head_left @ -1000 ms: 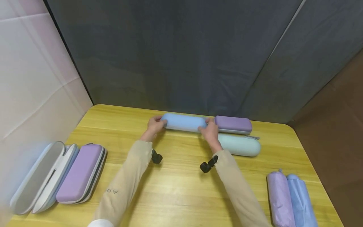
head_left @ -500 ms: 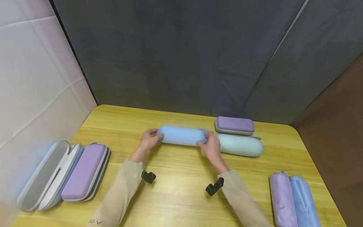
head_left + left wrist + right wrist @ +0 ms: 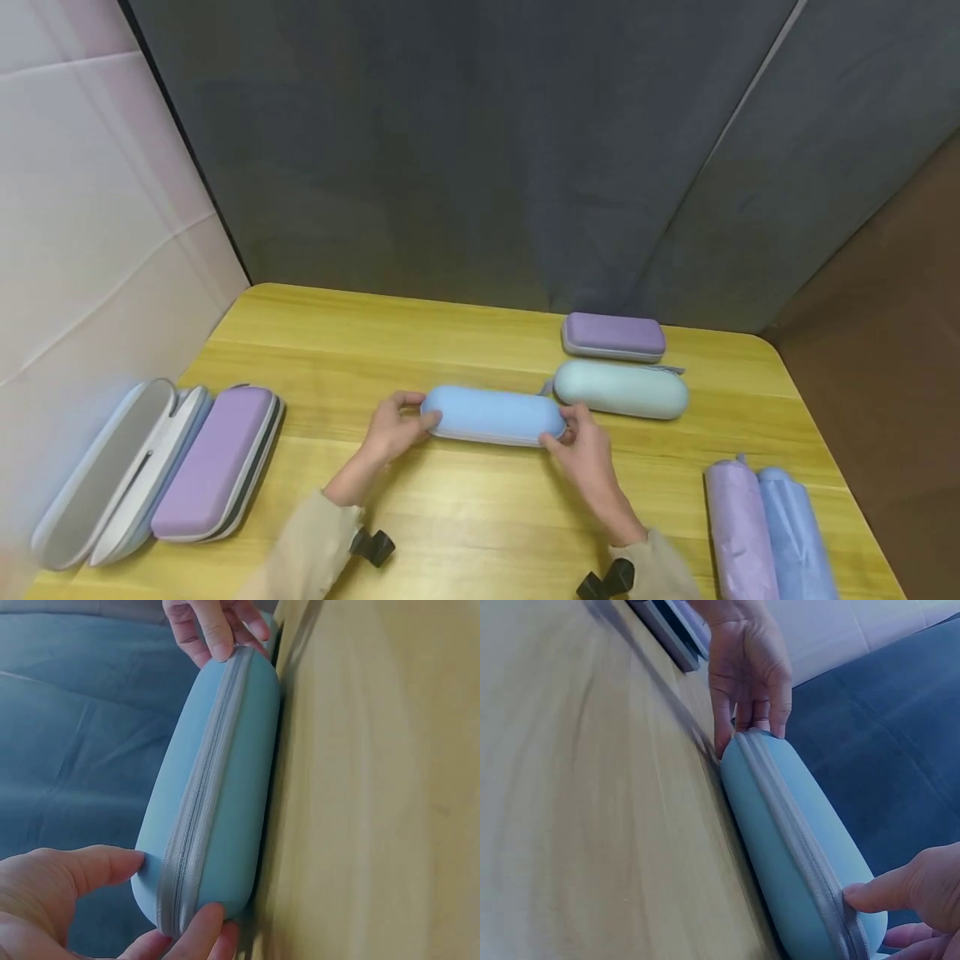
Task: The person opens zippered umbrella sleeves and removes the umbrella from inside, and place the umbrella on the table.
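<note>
A light blue zippered hard case point(image 3: 495, 415) lies lengthwise between my two hands near the middle of the table. My left hand point(image 3: 393, 429) grips its left end, with thumb and fingers on either side of the grey zipper point(image 3: 199, 795), as the left wrist view shows. The other end is pinched by my right hand point(image 3: 588, 450); in the right wrist view its thumb presses the zipper band. Just behind the right end sits a mint green case point(image 3: 621, 389) with a grey wrist loop. Beyond that is a small purple case point(image 3: 613, 337) near the back edge.
At the left, an opened pale case point(image 3: 120, 479) with a grey lining stands beside a larger purple zippered case point(image 3: 217, 467). A folded lilac umbrella point(image 3: 741, 529) and a folded blue umbrella point(image 3: 797, 533) lie at the front right. A dark curtain point(image 3: 450, 167) hangs behind the table.
Both hands have brought the light blue case from the back edge toward the person, away from its spot beside the small purple case. The other things have stayed put.
</note>
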Demonstrator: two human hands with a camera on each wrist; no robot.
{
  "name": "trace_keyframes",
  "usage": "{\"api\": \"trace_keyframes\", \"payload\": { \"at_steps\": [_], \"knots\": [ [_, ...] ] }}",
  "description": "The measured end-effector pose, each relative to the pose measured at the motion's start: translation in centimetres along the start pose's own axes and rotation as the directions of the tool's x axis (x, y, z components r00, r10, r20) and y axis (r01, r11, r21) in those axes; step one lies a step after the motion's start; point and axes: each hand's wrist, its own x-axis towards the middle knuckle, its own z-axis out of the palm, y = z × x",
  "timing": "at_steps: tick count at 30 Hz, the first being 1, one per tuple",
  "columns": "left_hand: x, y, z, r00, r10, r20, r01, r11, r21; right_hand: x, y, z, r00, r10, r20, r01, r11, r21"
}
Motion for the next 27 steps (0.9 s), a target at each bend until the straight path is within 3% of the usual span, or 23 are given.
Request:
{"api": "trace_keyframes", "payload": {
  "at_steps": [4,7,10,13,16,18,19,23,25,27],
  "knots": [
    [-1.3,-0.3,0.1,1.000,-0.020,0.006,0.020,1.000,-0.004,-1.4,0.0,-0.3,1.000,0.006,-0.013,-0.006,1.000,0.004],
    [-2.0,-0.5,0.0,1.000,-0.019,-0.004,0.019,0.999,0.040,-2.3,0.2,-0.5,1.000,0.005,0.003,-0.004,1.000,-0.007],
    [-2.5,-0.5,-0.3,1.000,0.026,0.001,-0.026,0.991,0.132,-3.0,0.5,-0.8,0.999,0.003,0.039,-0.003,1.000,0.005],
    [-2.8,-0.5,-0.7,0.994,0.093,0.053,-0.103,0.969,0.226,-3.3,1.1,-1.2,0.998,-0.035,0.056,0.033,0.999,0.037],
    [-2.7,-0.4,-1.1,0.973,0.191,0.133,-0.225,0.915,0.336,-2.8,1.8,-1.7,0.994,-0.094,0.047,0.092,0.995,0.049],
    [-2.4,-0.3,-1.4,0.946,0.261,0.191,-0.317,0.863,0.392,-2.2,2.2,-2.1,0.992,-0.113,0.051,0.110,0.992,0.053],
    [-2.3,-0.2,-1.4,0.929,0.299,0.219,-0.367,0.827,0.427,-1.9,2.4,-2.2,0.992,-0.109,0.059,0.105,0.993,0.053],
    [-1.8,0.0,-1.4,0.854,0.415,0.314,-0.521,0.687,0.507,-0.2,2.7,-2.6,0.985,-0.048,0.166,0.032,0.995,0.097],
    [-1.6,0.2,-1.2,0.824,0.444,0.351,-0.566,0.638,0.522,0.6,2.9,-2.5,0.975,-0.016,0.222,-0.011,0.993,0.117],
    [-1.4,0.4,-1.0,0.800,0.457,0.389,-0.600,0.613,0.514,1.4,2.9,-2.4,0.959,0.013,0.284,-0.053,0.989,0.135]
  ]
}}
